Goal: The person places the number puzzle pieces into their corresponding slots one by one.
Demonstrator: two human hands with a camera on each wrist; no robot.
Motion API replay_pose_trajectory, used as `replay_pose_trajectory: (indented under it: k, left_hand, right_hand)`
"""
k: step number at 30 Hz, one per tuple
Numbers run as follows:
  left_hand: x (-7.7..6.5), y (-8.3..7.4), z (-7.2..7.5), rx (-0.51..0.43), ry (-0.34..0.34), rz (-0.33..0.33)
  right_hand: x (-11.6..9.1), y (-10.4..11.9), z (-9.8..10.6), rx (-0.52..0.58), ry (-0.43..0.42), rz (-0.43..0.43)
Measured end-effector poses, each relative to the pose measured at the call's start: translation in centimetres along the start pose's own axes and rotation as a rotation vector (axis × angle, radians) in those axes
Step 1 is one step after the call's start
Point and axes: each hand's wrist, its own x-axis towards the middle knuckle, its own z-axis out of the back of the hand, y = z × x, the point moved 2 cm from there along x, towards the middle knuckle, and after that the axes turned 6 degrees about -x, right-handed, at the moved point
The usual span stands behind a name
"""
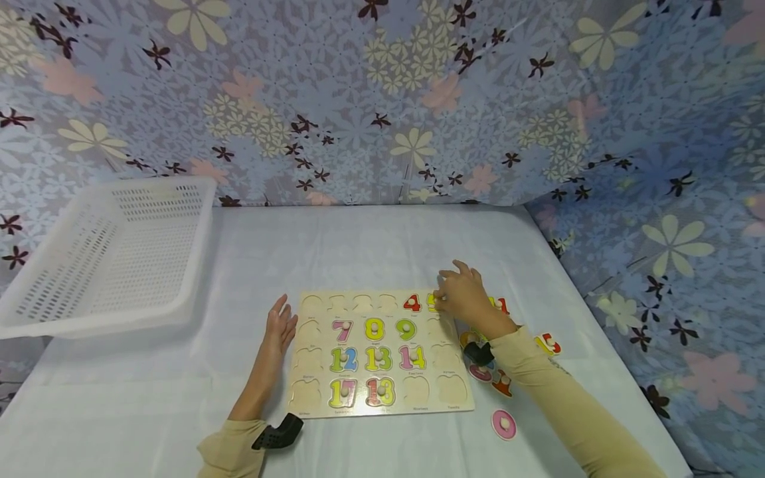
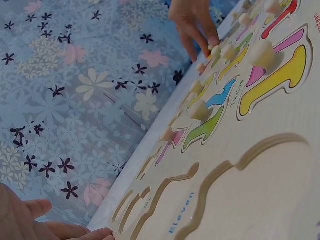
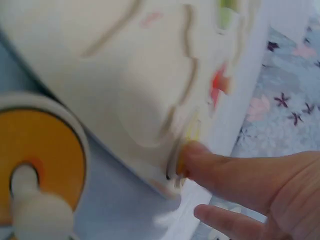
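Observation:
A wooden number puzzle board (image 1: 311, 358) lies on the table, several knobbed number pieces sitting in its recesses. At its upper right corner my right hand (image 1: 469, 295) holds the yellow number 5 piece (image 1: 431, 303). In the right wrist view the thumb (image 3: 215, 167) is against this yellow piece (image 3: 192, 132), and another finger stands apart below; the other side of the grip is hidden. My left hand (image 1: 281, 328) lies beside the board's left edge, fingers loosely extended and holding nothing. The red number 4 piece (image 1: 412, 303) sits just left of the 5.
Loose number pieces lie right of the board, partly under the right forearm, among them a pink round piece (image 1: 504, 424) and a red-and-yellow piece (image 1: 548, 343). A white plastic basket (image 1: 197, 265) stands at the left. Flowered cloth (image 1: 358, 133) hangs behind the table.

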Motion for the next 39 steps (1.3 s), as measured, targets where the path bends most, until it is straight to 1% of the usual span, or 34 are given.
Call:
replay_pose_trajectory:
  k: [5,7,9,12,14,17,19,21,23,25,28,30,35,39]
  left_hand:
    - [0.0,0.1,0.1,0.001,-0.006,0.007]
    - [0.0,0.1,0.2,0.006,-0.012,0.01]
    - [0.0,0.2,0.3,0.014,-0.017,0.013]
    - [0.0,0.2,0.3,0.016,-0.019,0.01]
    - [-0.1,0.2,0.3,0.014,-0.015,0.007]
    - [-0.2,0.2,0.3,0.003,-0.015,0.003]
    - [-0.2,0.2,0.4,-0.003,-0.017,0.006]
    - [-0.3,0.1,0.4,-0.004,-0.019,0.006]
    - [-0.4,0.1,0.4,-0.002,-0.021,0.006]
    - [-0.4,0.0,0.5,-0.001,-0.021,0.005]
    - [-0.4,0.1,0.6,-0.003,-0.021,0.004]
    - [-0.4,0.2,0.6,-0.004,-0.023,0.005]
    - [-0.4,0.3,0.6,-0.017,-0.027,0.011]
    - [-0.3,0.3,0.7,-0.028,-0.028,0.015]
  right_hand:
    - [-0.1,-0.8,-0.3,0.1,0.118,-0.066]
    - [-0.2,-1.0,-0.5,0.101,0.157,-0.069]
    - [-0.4,-1.0,-0.6,0.079,0.179,-0.059]
    - [-1.0,-1.4,-0.3,0.094,0.155,-0.045]
    - [-1.6,-2.1,0.1,0.154,0.124,-0.055]
    - [-2.6,-4.1,0.7,0.254,0.096,-0.095]
    - [-3.4,-5.7,0.8,0.245,0.098,-0.125]
    - [-4.0,-7.2,0.7,0.212,0.105,-0.154]
    - [-4.5,-8.3,0.5,0.162,0.109,-0.186]
    - [-4.9,-9.1,0.3,0.139,0.109,-0.233]
    - [-5.2,-9.5,0.1,0.129,0.083,-0.284]
    - [-5.2,-9.4,0.1,0.116,0.061,-0.289]
    - [-5.1,-9.2,0.1,0.057,0.023,-0.264]
    - [-5.1,-9.2,-0.1,0.067,-0.011,-0.24]
